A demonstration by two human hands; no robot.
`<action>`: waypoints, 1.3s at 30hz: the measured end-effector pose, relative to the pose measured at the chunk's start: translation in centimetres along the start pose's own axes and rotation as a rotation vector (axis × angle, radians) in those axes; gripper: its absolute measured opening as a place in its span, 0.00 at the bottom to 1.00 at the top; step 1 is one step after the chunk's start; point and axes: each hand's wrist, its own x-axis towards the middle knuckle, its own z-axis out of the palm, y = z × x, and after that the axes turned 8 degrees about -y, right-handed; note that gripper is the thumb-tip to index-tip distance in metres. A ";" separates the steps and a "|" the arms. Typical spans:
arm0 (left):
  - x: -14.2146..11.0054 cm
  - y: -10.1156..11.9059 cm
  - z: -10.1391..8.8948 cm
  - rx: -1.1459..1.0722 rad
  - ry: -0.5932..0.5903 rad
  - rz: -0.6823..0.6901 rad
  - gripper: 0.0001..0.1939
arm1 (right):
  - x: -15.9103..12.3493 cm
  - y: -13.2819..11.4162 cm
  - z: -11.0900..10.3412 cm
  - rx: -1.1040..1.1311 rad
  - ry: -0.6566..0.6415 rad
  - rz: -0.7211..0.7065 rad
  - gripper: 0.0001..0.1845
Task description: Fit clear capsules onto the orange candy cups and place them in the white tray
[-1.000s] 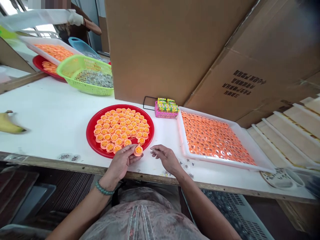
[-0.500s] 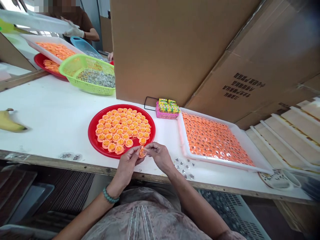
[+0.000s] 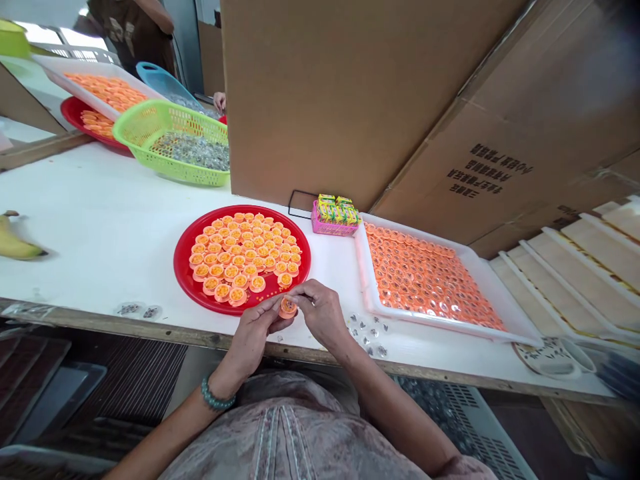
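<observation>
A small orange round piece (image 3: 288,308) with a dark-specked centre is held just above the front edge of the red round tray (image 3: 187,283). My left hand (image 3: 257,328) grips it from the left between thumb and fingers. From the right, my right hand (image 3: 320,312) is closed in a pinch at its upper edge; its fingertips partly cover the rim. Many similar orange pieces (image 3: 237,279) with yellow centres lie in the red tray. Small clear pieces (image 3: 369,333) with dark specks are scattered on the table right of my right hand.
A white tray (image 3: 520,325) of orange pieces stands right, beside a pink basket (image 3: 334,229) of small packets. Cardboard (image 3: 325,100) walls off the back. Back left are a green basket (image 3: 170,173) and a person (image 3: 135,33). A banana (image 3: 20,245) lies left.
Both hands stay together, and the orange piece has shifted slightly, its face now turned more towards me. The person at the back has moved, and the raised white tray is no longer seen there.
</observation>
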 end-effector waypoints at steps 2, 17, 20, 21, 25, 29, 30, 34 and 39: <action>-0.1 0.2 0.2 0.017 -0.027 0.014 0.17 | 0.0 -0.1 -0.1 0.015 0.001 0.023 0.06; 0.5 0.4 0.9 0.234 0.098 0.050 0.22 | -2.0 1.0 0.3 0.257 0.052 0.019 0.07; 0.6 0.5 1.0 0.205 0.144 0.043 0.23 | -3.0 0.8 0.1 0.030 0.055 -0.126 0.16; 0.6 0.5 1.1 0.196 0.139 0.038 0.23 | -3.2 0.8 0.2 -0.049 0.065 -0.163 0.19; 0.6 0.4 1.4 0.187 0.072 0.038 0.23 | -3.3 1.0 0.7 -0.281 0.133 -0.259 0.20; 0.4 0.2 1.4 0.237 0.092 0.053 0.23 | -3.1 1.4 1.0 -0.365 0.178 -0.313 0.19; 0.4 0.1 1.3 0.255 0.092 0.060 0.23 | -3.1 1.4 1.0 -0.375 0.184 -0.321 0.19; 0.3 -0.3 1.0 0.323 0.090 0.082 0.21 | -3.3 1.4 1.0 -0.426 0.178 -0.348 0.19; 0.3 -0.5 1.0 0.318 0.147 0.086 0.22 | -3.5 1.2 1.1 -0.427 0.185 -0.318 0.20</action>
